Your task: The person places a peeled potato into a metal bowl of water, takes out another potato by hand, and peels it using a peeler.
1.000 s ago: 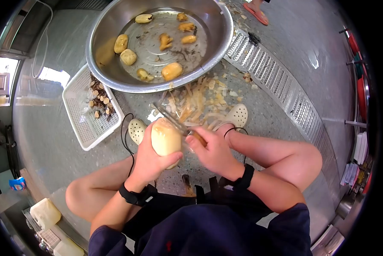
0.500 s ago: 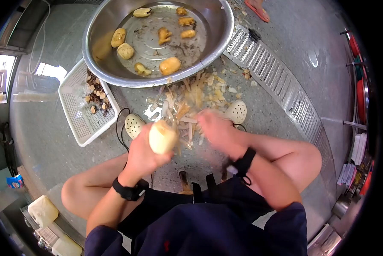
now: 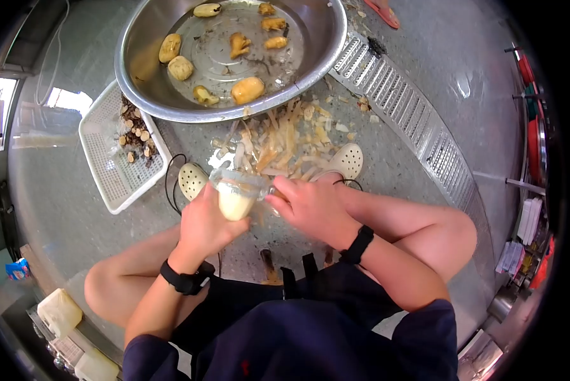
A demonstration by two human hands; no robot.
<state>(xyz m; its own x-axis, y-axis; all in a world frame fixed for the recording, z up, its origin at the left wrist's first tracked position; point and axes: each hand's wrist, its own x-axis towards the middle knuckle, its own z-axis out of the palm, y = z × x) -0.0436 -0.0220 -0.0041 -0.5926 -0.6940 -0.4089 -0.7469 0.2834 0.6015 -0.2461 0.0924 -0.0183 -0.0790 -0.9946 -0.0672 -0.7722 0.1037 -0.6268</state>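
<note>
Left hand (image 3: 205, 222): fingers wrapped around a pale, peeled lotus root section (image 3: 236, 206), held off the floor near the left shoe (image 3: 192, 182).
Right hand (image 3: 313, 209): fingers curled tightly around the handle of a peeler (image 3: 269, 189); its blurred head crosses the section's far end, and blade contact cannot be told.
Cut risk: the left fingers sit just beside the blade's likely path; a skidding stroke could nick them.
Slip risk: the smooth, probably moist root could twist from the palm under uneven pressure.
Peelings (image 3: 278, 149): heaped between the right shoe (image 3: 347, 161) and the steel basin (image 3: 183, 115); a dropped section could land there and get dirty.
Footing: scraps lie close to the right shoe, so a shifting foot could slide.
</note>
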